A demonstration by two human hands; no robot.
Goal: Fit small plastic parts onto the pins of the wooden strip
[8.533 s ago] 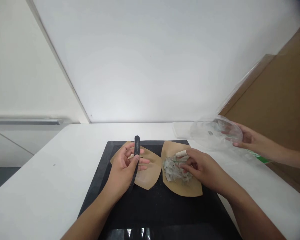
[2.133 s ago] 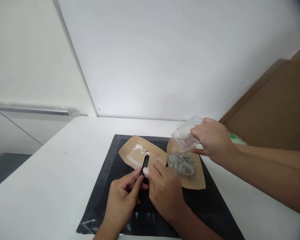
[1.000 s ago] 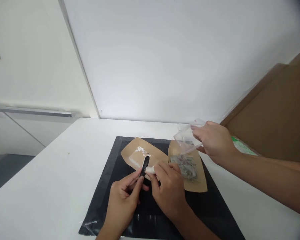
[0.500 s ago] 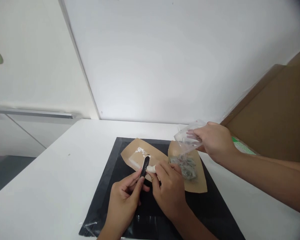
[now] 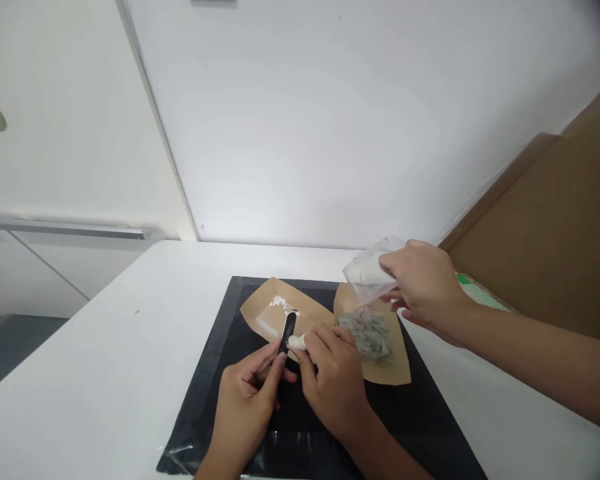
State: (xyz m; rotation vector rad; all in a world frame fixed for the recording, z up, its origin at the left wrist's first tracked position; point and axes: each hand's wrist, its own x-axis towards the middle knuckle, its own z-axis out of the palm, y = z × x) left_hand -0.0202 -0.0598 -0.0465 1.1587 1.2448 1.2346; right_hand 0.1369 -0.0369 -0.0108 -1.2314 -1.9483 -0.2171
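Observation:
My left hand (image 5: 247, 397) is closed, pinching a slim black strip with a rounded end (image 5: 289, 328) between thumb and fingers; a pale edge runs along its left side. My right hand (image 5: 333, 373) comes in from the right, its fingers curled together. On its index fingertip sits a white covering (image 5: 297, 342) that looks like a finger cot, touching or nearly touching the strip's side. Whether anything small is pinched there is hidden. Behind the strip lies a brown paper tray (image 5: 260, 303) with small white bits (image 5: 280, 303).
A second brown tray (image 5: 403, 363) holds a heap of greyish clear plastic pieces (image 5: 370, 333). Over it, a co-worker's hand (image 5: 425, 277) holds a clear plastic bag (image 5: 367, 273). Both trays lie on a black mat (image 5: 200, 407) on a white table (image 5: 105, 360). A brown board (image 5: 545, 220) stands right.
The co-worker's hand and bag have shifted slightly left, and the hand has turned with its fingers lower. My hands keep nearly the same pose at the strip. The view has moved a little.

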